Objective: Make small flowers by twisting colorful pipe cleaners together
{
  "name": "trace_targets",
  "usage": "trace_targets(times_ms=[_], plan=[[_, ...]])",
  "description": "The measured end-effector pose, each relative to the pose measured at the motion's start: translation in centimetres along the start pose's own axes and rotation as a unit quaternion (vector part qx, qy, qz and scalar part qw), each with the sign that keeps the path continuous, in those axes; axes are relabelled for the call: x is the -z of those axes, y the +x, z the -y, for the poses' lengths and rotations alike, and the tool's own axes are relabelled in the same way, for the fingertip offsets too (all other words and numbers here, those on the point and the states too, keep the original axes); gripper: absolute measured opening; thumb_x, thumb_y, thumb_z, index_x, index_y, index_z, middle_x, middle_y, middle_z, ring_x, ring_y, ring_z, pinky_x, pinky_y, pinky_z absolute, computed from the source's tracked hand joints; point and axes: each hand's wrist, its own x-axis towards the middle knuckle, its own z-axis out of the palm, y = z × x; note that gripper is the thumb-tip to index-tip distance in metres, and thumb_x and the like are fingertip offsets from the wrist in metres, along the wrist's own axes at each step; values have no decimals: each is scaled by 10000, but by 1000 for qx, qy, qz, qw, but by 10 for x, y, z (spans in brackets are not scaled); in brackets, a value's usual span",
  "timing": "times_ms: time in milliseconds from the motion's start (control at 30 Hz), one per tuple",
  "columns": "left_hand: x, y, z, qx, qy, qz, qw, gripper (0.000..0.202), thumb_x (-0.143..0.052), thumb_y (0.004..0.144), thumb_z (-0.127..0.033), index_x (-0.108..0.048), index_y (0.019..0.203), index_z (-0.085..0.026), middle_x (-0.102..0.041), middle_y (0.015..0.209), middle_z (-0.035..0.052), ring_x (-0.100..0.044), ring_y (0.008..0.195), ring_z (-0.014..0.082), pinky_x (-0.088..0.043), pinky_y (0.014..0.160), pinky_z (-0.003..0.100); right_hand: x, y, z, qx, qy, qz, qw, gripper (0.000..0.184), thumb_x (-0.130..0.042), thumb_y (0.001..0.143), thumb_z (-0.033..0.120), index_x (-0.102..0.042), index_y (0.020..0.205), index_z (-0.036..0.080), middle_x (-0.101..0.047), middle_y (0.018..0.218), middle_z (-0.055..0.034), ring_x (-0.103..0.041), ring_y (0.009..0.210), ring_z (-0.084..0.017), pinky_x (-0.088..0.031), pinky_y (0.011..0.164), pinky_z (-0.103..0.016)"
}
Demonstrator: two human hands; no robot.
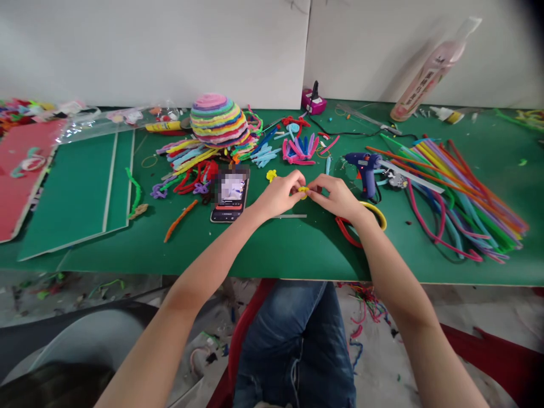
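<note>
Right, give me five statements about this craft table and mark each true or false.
1. Both hands pinch one small yellow piece between them. True: the left hand and right hand meet on it.
2. The blue glue gun lies left of the phone. False: it lies right of the hands; the phone is to their left.
3. A striped multicoloured dome sits behind the phone. True.
4. The long pipe cleaners are stacked in a box. False: they lie loose on the green table, at its right end.
5. The pink bottle lies flat on the table. False: it leans against the white wall.
</note>
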Motion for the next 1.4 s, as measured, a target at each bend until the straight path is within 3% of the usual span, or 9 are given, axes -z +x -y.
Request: trace_targets(times_ms=[100, 233, 433, 567, 667, 800, 1000, 1200, 1400], plan=[[-2, -1, -3, 9, 120, -38, 992, 76, -564, 837, -220, -552, 906, -191, -661, 877, 54, -608, 880, 201, -403, 648, 269, -4, 1, -1, -23, -5, -14, 1000, 98, -548, 789, 235, -607, 745, 170, -574, 700, -17, -526, 641, -126, -410, 618, -264], [-8, -2, -3, -26, 186, -59, 980, 92, -503, 880, -215, -588, 909, -192, -667, 866, 48, -596, 852, 193, -372, 616, 264, -7, 2, -2, -84, 11, -28, 996, 85, -550, 727, 216, -588, 669, 166, -575, 664, -8, -496, 618, -117, -376, 595, -255], [-13, -2, 2, -180, 284, 24, 941, 187, -419, 907, -145, -606, 919, -133, -661, 886, 92, -566, 868, 200, -411, 712, 298, 1, 0, 2, -110, 0, 68, 992, 161, -539, 723, 230, -558, 578, 162, -526, 556, 24, -447, 546, -88, -328, 566, -238], [-13, 1, 3, -149, 270, 33, 951, 180, -440, 913, -185, -606, 869, -131, -665, 825, 78, -576, 809, 199, -411, 720, 317, 2, -1, 2, -71, -37, 68, 994, 119, -537, 713, 205, -581, 614, 155, -555, 620, 2, -466, 581, -97, -333, 596, -243], [-13, 2, 3, -95, 205, -22, 974, 145, -482, 894, -195, -591, 809, -148, -647, 757, 51, -573, 749, 181, -394, 667, 291, -1, 1, 1, -70, -35, 24, 997, 90, -530, 699, 187, -576, 627, 158, -549, 643, -5, -476, 606, -108, -341, 603, -248], [-10, 3, 2, -51, 7, -89, 995, 109, -544, 845, -161, -538, 736, -158, -610, 698, 5, -555, 681, 122, -396, 643, 239, -6, 3, 4, -74, 28, -64, 995, 86, -526, 707, 188, -550, 627, 169, -534, 643, 4, -478, 605, -104, -354, 588, -242], [-8, 9, 7, 1, -255, -79, 964, 126, -599, 798, -235, -525, 732, -158, -584, 671, -9, -535, 612, 85, -418, 597, 211, -7, 3, 5, -65, 109, -110, 986, 94, -514, 746, 204, -536, 659, 176, -512, 670, 15, -451, 593, -86, -360, 564, -232], [-16, 10, 13, 59, -285, -110, 950, 108, -620, 771, -215, -540, 733, -153, -594, 666, -9, -552, 612, 82, -442, 617, 219, -3, 2, -5, -106, 176, -11, 979, 216, -496, 851, 375, -582, 819, 180, -560, 697, 12, -484, 628, -93, -407, 612, -248], [-17, 9, 12, 60, -282, -52, 956, 261, -573, 809, -197, -595, 1068, -165, -689, 813, 32, -647, 745, 126, -490, 705, 254, -4, 1, -12, -145, 238, -25, 960, 255, -611, 773, 438, -570, 809, 189, -609, 699, 1, -535, 610, -107, -431, 584, -261]])
